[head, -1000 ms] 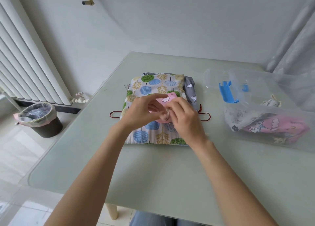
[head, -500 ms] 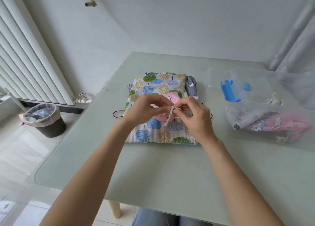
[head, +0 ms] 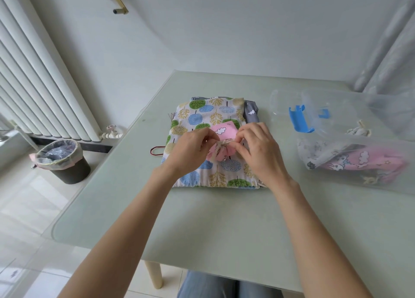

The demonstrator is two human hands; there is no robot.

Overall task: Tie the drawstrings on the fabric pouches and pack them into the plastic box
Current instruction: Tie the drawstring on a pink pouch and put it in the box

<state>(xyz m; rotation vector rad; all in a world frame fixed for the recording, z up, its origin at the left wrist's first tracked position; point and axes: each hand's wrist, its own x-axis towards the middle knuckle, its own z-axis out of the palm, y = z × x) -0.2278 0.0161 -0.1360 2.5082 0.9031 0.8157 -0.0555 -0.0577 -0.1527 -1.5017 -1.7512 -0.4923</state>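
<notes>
Standing on the floor at the far left, a dark bin (head: 64, 163) lined with a clear bag sits below the white radiator (head: 40, 91). Next comes the pale green table (head: 202, 225), and on it a stack of flat fabric bags: the top one is a tree-print bag (head: 211, 115), with a grey bag (head: 251, 113) peeking out along its right edge and a red cord loop (head: 157, 151) trailing off its left side.

Above that stack, the left hand (head: 190, 150) has its fingers curled, pinching the beige drawstring (head: 221, 143) of a small pink pouch (head: 222, 140) printed with white clouds. The pouch's neck is gathered tight — its ruffled mouth bunches out just below the cord, while the flat pink body lies beyond the hands. The right hand (head: 262, 150) pinches the other side of the same drawstring, thumb and forefinger closed on it, so the two hands meet at the cord with the pouch between them.

Further right, well apart from the hands, stands the clear plastic box (head: 350, 185) with blue clips (head: 299, 122) near its back edge. Inside lie several pouches — a white printed one (head: 314, 149) and a pink one (head: 368, 160) among them.
</notes>
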